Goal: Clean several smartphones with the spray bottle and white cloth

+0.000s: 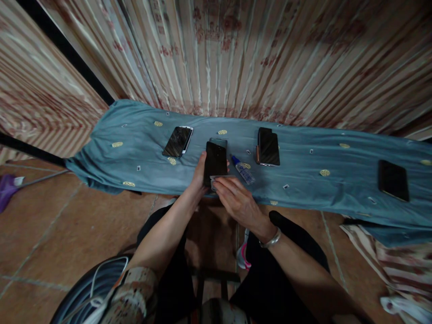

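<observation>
My left hand (200, 173) is wrapped round a black smartphone (216, 157), dark face up, above the cloth-covered table. At the phone's lower right corner, the fingers of my right hand (236, 198) are closed on a small thin greyish piece (213, 179), perhaps cloth or film, and press it to the phone. Part of it is hidden under the fingers. Just beyond the phone's top edge a flat clear or dark-edged thing (220, 142) partly shows. Right of the phone lies a small clear bottle (245, 173) with a blue pointed cap (235, 159).
A teal patterned cloth (297, 180) covers the long narrow table. One group of phones (177, 141) lies left, another (269, 146) right of the bottle, and a dark phone (393, 180) far right. A pleated curtain (216, 58) hangs behind. A dark coiled tub (81, 292) stands lower left.
</observation>
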Tool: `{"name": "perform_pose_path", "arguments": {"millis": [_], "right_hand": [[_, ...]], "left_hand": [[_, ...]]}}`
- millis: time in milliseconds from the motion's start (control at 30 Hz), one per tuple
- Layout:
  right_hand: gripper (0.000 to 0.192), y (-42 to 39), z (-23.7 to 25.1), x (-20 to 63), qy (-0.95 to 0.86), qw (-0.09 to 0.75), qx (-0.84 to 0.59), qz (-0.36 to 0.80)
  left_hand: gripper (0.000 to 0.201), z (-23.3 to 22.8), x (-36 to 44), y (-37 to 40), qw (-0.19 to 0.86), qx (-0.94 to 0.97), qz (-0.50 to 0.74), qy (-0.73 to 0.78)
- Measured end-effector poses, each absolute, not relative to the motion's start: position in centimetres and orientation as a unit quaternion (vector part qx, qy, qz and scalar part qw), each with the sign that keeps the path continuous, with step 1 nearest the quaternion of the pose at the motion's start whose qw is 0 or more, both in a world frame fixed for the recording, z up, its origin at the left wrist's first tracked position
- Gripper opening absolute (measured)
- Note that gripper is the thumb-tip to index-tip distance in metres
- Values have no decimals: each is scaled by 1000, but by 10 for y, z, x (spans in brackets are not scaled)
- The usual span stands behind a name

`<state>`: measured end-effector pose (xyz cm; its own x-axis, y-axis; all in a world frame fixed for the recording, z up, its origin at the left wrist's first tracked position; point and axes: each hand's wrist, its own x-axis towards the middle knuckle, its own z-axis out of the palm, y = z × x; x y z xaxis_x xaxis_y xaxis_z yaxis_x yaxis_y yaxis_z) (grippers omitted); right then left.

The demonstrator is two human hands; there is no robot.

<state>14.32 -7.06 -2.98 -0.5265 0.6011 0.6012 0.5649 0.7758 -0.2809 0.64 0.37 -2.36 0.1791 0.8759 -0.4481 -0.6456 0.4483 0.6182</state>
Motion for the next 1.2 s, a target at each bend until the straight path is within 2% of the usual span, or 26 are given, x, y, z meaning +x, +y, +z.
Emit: {"name": "perform_pose_path", "arguments": {"millis": [267,633,767,1000,1200], "right_hand": [[40,-72,-31,153,-856,353,-366,90],[24,-63,-46,152,-684,491,-429,328],[23,-58,-51,149,-637,516,-434,374],[21,-42,-54,150,-621,523,-457,363],[18,-32,-57,149,-554,550,-470,412]], "left_hand": [[63,-30,-1,7,756,136,520,374],[68,-25,-2,1,762,112,528,357],[68,-26,1,0,771,92,522,352],[53,-31,3,-5,771,85,528,346],[39,-35,5,-5,754,52,546,361]]}}
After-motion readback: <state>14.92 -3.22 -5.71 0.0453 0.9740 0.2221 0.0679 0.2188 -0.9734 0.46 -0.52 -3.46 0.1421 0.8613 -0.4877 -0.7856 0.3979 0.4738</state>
